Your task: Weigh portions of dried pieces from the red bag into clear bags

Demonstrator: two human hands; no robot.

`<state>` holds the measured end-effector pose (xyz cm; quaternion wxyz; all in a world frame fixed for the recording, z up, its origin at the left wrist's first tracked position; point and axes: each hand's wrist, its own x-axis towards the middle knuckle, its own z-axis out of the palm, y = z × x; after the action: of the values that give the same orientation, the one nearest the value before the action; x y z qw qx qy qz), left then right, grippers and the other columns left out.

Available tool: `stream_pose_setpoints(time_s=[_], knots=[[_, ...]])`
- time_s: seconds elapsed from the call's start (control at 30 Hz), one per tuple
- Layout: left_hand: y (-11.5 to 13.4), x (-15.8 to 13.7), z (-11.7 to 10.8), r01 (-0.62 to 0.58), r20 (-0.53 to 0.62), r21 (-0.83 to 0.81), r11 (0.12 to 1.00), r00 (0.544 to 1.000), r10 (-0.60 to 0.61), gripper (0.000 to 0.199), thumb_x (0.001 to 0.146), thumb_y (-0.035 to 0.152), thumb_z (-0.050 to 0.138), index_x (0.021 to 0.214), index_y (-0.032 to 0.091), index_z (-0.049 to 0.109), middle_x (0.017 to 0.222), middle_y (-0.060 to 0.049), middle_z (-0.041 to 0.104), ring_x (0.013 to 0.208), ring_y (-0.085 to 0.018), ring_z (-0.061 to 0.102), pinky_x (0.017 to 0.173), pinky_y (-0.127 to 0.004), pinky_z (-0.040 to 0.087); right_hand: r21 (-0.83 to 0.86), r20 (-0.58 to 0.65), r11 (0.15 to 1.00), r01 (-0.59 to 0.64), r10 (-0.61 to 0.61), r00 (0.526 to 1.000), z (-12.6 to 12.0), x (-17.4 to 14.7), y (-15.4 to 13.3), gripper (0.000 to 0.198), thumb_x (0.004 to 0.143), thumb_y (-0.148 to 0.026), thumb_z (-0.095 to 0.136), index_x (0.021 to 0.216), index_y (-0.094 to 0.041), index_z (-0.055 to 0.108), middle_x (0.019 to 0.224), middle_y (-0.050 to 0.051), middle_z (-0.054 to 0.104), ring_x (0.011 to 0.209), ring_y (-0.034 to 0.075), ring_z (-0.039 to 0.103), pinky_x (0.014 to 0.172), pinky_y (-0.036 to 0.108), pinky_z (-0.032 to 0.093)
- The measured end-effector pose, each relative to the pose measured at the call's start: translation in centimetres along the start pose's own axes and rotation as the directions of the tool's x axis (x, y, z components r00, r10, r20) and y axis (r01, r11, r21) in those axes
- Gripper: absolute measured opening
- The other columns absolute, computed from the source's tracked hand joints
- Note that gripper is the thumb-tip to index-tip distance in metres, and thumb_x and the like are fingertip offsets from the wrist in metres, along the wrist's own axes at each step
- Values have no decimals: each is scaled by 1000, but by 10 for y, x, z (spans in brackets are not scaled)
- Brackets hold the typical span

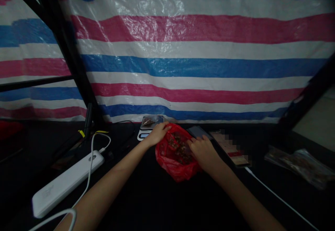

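Note:
A red plastic bag [178, 173] stands with its mouth open on the dark table in front of me. Small brownish dried pieces [180, 149] lie inside it. My left hand [158, 133] has its fingers closed on the bag's far left rim. At the right side of the mouth, my right hand [204, 150] grips the rim with curled fingers; its fingertips are partly hidden. Just behind my left hand sits a small digital scale [143, 135], with a clear packet [149, 120] of brownish contents on its plate.
A white power bank [65, 182] with a white cable lies at left. Right of the bag are a dark flat object [199, 132], a partly blurred phone-like device [230, 149] with a cable, and clear packets [300, 166]. Striped sheeting [196, 66] hangs behind.

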<state>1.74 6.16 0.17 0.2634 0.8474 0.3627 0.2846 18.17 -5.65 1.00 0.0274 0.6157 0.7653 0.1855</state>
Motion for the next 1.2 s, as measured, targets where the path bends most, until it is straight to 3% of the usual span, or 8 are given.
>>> stream_pose_setpoints(time_s=[0.13, 0.3, 0.5, 0.6, 0.7, 0.83, 1.03, 1.2], knots=[[20, 3, -4, -11, -44, -51, 999, 999, 8, 24, 83, 30, 39, 80, 15, 58, 77, -2, 61, 74, -16, 55, 68, -24, 41, 7, 34, 1000, -6, 5, 999, -3, 0, 0, 15, 79, -12, 49, 89, -16, 59, 82, 9, 66, 77, 21, 61, 71, 35, 31], [40, 1, -7, -26, -65, 47, 999, 997, 29, 22, 82, 31, 40, 81, 18, 58, 76, -1, 62, 74, -17, 55, 68, -25, 39, 8, 38, 1000, -14, 13, 999, -1, 2, 0, 15, 78, -13, 50, 90, -16, 59, 82, 9, 67, 76, 21, 61, 72, 35, 31], [33, -1, 1, 64, -108, 46, 997, 992, -58, 28, 82, 38, 40, 87, 18, 59, 79, -2, 63, 75, -18, 57, 68, -26, 40, -1, 30, 1000, -7, 7, 1000, 3, 1, 2, 14, 78, -14, 52, 90, -16, 59, 83, 8, 67, 78, 22, 60, 73, 35, 30], [21, -9, 3, 113, -49, 61, 992, 993, -110, 40, 78, 50, 42, 90, 17, 60, 81, -5, 63, 74, -20, 58, 66, -27, 41, -18, 5, 1000, 1, -1, 1000, 2, 1, 4, 15, 79, -13, 49, 87, -17, 60, 83, 8, 66, 80, 23, 59, 72, 36, 30], [11, -20, 4, 177, 77, 189, 966, 978, -194, 48, 72, 58, 45, 78, 13, 62, 70, -7, 62, 67, -23, 58, 63, -30, 41, -49, -30, 999, -5, 4, 1000, 2, 2, 5, 18, 79, -9, 46, 84, -18, 62, 82, 8, 66, 80, 23, 57, 71, 36, 30], [5, -27, 10, 98, 169, 211, 973, 976, -135, 39, 75, 48, 45, 76, 13, 62, 76, -9, 62, 76, -24, 57, 71, -31, 41, -53, -8, 998, 24, -25, 1000, 3, 4, 4, 19, 80, -9, 46, 82, -18, 63, 83, 9, 65, 82, 23, 56, 72, 36, 30], [-5, -17, 25, 169, -23, -99, 981, 985, -172, 26, 78, 21, 39, 97, 17, 56, 96, -5, 62, 89, -18, 55, 83, -28, 39, 92, -31, 988, 123, -120, 992, 9, 5, 0, 22, 78, -15, 52, 96, -25, 61, 89, 4, 65, 83, 21, 56, 71, 34, 28], [-12, -17, 26, 158, -109, -82, 984, 980, -166, 23, 78, 16, 36, 94, 17, 53, 91, -5, 63, 85, -18, 57, 80, -28, 41, 255, -122, 935, 249, -224, 967, 12, 4, -3, 30, 73, -22, 62, 102, -28, 58, 94, 1, 64, 85, 17, 53, 70, 32, 26]])
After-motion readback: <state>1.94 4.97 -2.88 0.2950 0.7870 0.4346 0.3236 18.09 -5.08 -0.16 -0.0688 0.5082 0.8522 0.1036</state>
